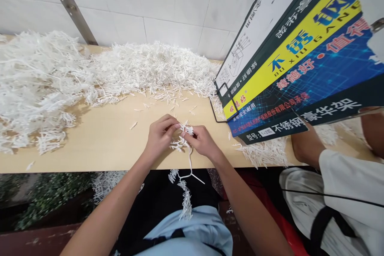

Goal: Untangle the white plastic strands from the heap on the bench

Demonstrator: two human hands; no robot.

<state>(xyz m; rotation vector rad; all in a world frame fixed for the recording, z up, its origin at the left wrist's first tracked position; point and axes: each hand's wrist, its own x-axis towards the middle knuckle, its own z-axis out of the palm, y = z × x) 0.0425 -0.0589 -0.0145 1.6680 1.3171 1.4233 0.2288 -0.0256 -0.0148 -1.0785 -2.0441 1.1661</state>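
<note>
Over the front part of the table, my left hand (162, 134) and my right hand (200, 141) are close together, both closed. Between their fingertips is a white plastic sprue (186, 129) with clusters of small thin pieces on it. Its bare runner (190, 159) hangs below the table edge, ending in a fork with more pieces dangling over my lap. My fingers partly cover the sprue where they pinch it. A few loose white pieces (133, 125) lie on the wood to the left of my hands.
A large heap of white sprues (36, 84) runs along the wall, with small loose pieces (168, 97) at its front. A printed cardboard panel (288, 68) in a black wire stand (218, 120) rises at right. Beyond it sits another person (351, 184), arms at the table (99, 136).
</note>
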